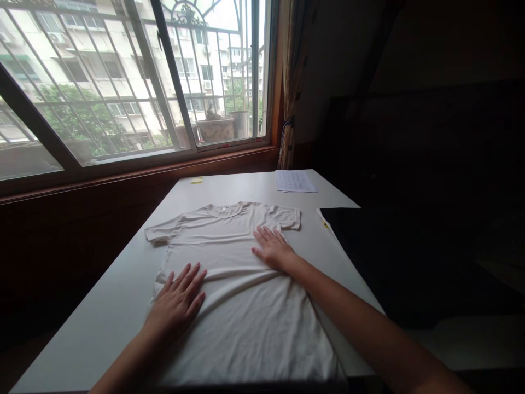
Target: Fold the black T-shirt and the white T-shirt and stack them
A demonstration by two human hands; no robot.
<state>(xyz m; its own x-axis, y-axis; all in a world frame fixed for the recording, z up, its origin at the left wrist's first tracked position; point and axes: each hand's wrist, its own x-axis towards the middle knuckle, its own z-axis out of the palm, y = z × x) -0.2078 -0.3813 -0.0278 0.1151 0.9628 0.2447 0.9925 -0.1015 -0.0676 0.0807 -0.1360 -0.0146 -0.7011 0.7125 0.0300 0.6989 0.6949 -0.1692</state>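
One pale shirt (241,323) flat on a white tabletop (102,317), under the left hand (177,300) and the right hand (275,253).

Collar (223,215) toward the window (217,71), short sleeves (290,218) out to either side, body running down to the near edge, with creases across the middle. Left hand palm down on the lower left side of the shirt, fingers a little apart; right hand palm down higher up, near the right sleeve, fingers slightly spread, thumb farther out. At the far end of the tabletop, a yellow slip (197,180) on the left and papers (296,181) on the right. To the right, just apart from the shirt, black cloth (385,262). Beside the window, a tied curtain (289,82).
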